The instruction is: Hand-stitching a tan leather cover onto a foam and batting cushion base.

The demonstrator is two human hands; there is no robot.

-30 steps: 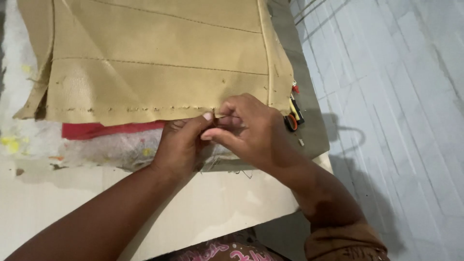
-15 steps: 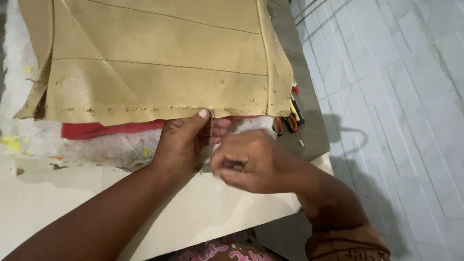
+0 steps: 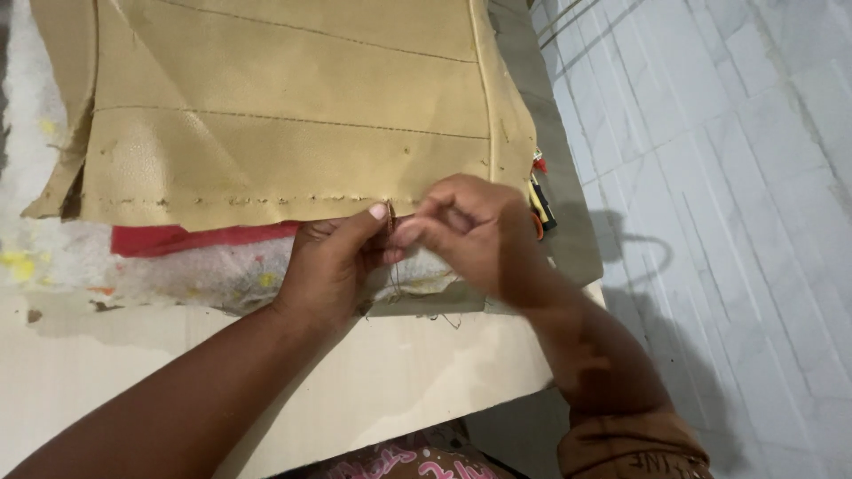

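A tan leather piece (image 3: 284,115) with stitched seams lies flat on the work table (image 3: 399,381). My left hand (image 3: 333,262) pinches its near hem, thumb on top, by a row of stitch holes. My right hand (image 3: 470,232) is beside it, fingertips pinched on a thin needle and thread (image 3: 391,222) at the hem. A strand of thread hangs below the two hands.
A red cloth strip (image 3: 195,238) and a paint-flecked white cloth (image 3: 177,275) lie under the leather. Small tools with red, yellow and black handles (image 3: 539,200) rest at the table's right edge. White tiled floor (image 3: 710,222) lies to the right.
My right hand had dropped down toward me away from the hem, and has come back up to the hem beside my left thumb. The left hand has stayed put.
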